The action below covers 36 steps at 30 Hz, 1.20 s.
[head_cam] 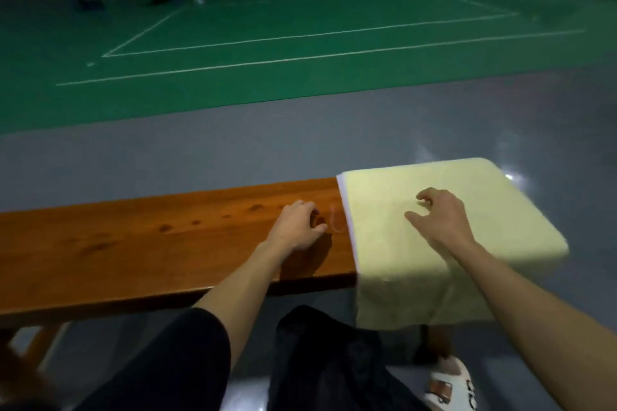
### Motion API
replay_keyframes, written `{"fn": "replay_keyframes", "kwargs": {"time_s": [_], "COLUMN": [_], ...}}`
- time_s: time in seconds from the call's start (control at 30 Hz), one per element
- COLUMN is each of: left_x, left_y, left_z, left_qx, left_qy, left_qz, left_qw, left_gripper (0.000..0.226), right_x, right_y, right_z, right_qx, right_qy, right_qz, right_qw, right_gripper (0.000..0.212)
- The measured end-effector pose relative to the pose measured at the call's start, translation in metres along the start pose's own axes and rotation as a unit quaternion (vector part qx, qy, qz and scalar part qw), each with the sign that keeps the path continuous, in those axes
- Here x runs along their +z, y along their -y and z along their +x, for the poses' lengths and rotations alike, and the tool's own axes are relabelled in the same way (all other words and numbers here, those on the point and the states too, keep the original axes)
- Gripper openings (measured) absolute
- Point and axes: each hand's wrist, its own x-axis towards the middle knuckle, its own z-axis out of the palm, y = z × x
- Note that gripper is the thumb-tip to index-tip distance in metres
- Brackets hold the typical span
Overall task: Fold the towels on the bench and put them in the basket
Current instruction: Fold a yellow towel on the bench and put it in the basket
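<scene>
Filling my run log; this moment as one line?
towel: yellow, draped over bench end | right hand: over towel, fingers bent | left hand: on bench, loosely curled | basket: unseen

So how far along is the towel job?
Early, it seems. Done: the pale yellow towel lies spread over the right end of the wooden bench, its near side hanging off. In hand: the right hand rests on it, fingers curled; the left hand sits on bare wood. Left: the folding and the basket, which is not in view.
</scene>
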Motion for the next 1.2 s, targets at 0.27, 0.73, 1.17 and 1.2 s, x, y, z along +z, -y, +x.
{"fn": "replay_keyframes", "kwargs": {"time_s": [0.27, 0.73, 1.17, 1.2], "left_x": [0.027, 0.032, 0.009, 0.007], "left_y": [-0.067, -0.081, -0.085, -0.085], "left_z": [0.05, 0.054, 0.055, 0.054], "left_qx": [0.048, -0.004, -0.16, -0.165], "left_qy": [0.007, -0.019, 0.08, 0.1], "left_qz": [0.022, -0.043, -0.346, -0.37], "left_qw": [0.999, 0.999, 0.921, 0.909], "left_gripper": [0.035, 0.025, 0.041, 0.043], "right_x": [-0.058, -0.072, -0.114, -0.117], "right_y": [-0.105, -0.134, -0.122, -0.123], "right_z": [0.034, 0.053, 0.054, 0.054], "right_qx": [0.095, 0.17, 0.172, 0.179], "right_qy": [-0.043, -0.134, -0.03, 0.002], "right_qz": [-0.035, -0.008, 0.026, 0.024], "right_qw": [0.994, 0.976, 0.984, 0.984], "right_gripper": [0.05, 0.01, 0.027, 0.029]}}
